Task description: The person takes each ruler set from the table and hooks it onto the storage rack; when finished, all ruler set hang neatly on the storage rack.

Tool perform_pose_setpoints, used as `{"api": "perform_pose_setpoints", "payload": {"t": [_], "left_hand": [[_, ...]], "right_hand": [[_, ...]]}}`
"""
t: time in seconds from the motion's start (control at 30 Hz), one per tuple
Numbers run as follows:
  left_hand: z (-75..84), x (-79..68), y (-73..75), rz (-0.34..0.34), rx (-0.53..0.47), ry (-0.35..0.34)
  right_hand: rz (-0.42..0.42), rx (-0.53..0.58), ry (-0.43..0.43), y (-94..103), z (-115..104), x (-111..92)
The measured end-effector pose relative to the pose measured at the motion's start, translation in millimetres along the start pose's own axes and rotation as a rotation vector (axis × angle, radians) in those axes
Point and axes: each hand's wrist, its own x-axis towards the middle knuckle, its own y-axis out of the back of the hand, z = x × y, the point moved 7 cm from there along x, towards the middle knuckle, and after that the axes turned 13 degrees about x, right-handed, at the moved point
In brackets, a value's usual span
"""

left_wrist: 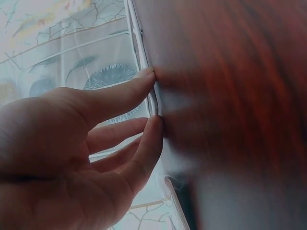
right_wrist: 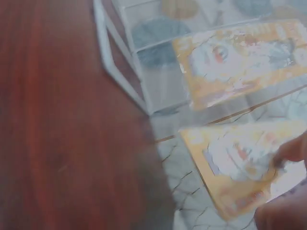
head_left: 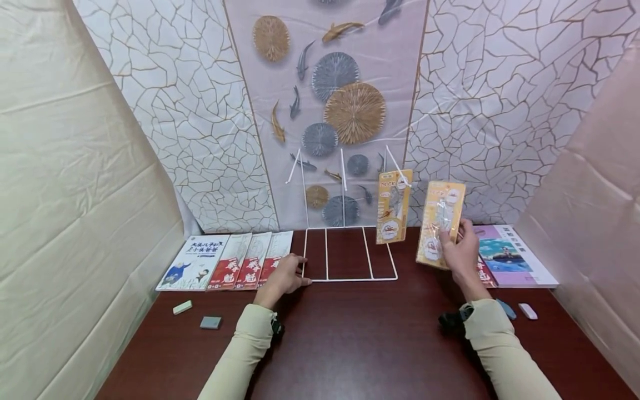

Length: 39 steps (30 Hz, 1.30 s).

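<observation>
My right hand pinches a yellow blister-card package, held tilted to the right of a white wire display rack. A similar yellow package hangs from the rack's right prong. The other two prongs hold nothing. At the rack's front left corner, my left hand presses its fingertips on the base wire, with a gap between thumb and fingers in the left wrist view. The printing on the held package is blurred in the right wrist view, and its contents are hard to make out.
Left of the rack lie a white picture book and several red-and-white booklets. A purple book lies at right. Small erasers lie near both sides of the dark table. Cloth walls surround it.
</observation>
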Motion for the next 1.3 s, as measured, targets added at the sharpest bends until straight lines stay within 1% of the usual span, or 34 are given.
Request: {"api": "perform_pose_setpoints", "payload": {"t": [0.07, 0.13, 0.17, 0.27, 0.33, 0.47, 0.53, 0.7, 0.87, 1.03, 1.3], "left_hand": [[-0.2, -0.4, 0.2, 0.000, -0.008, 0.000], [-0.5, -0.8, 0.7, 0.004, -0.011, -0.002], [-0.8, -1.0, 0.8, 0.007, -0.014, -0.003], [-1.8, -1.8, 0.4, 0.008, -0.019, -0.010], [-2.6, -2.0, -0.6, 0.000, -0.025, -0.011], [-1.6, -1.3, -0.5, -0.002, -0.033, -0.021], [-0.5, -0.5, 0.4, 0.004, -0.034, -0.029], [0.1, -1.4, 1.1, 0.005, -0.027, -0.022], [-0.7, -1.8, 0.1, 0.006, -0.022, -0.019], [-0.3, -0.7, -0.3, 0.002, -0.023, -0.022], [0.0, -2.2, 1.5, -0.002, -0.039, -0.007]], "right_hand": [[-0.004, 0.142, 0.049, -3.8, -14.9, -1.1], [-0.045, 0.289, 0.085, -11.0, -29.2, -3.6], [-0.073, 0.344, 0.101, -15.5, -35.8, -5.8], [-0.169, 0.483, 0.163, -31.6, -53.3, -14.6], [-0.222, 0.541, 0.213, -41.8, -62.1, -21.5], [-0.271, 0.570, 0.320, -55.7, -72.6, -33.3], [-0.285, 0.579, 0.340, -60.8, -72.8, -37.4], [-0.314, 0.542, 0.299, -70.3, -60.6, -43.8], [-0.316, 0.516, 0.274, -72.2, -49.9, -45.8], [-0.303, 0.503, 0.278, -70.4, -49.4, -46.6], [-0.285, 0.492, 0.292, -70.4, -48.6, -49.5]]}}
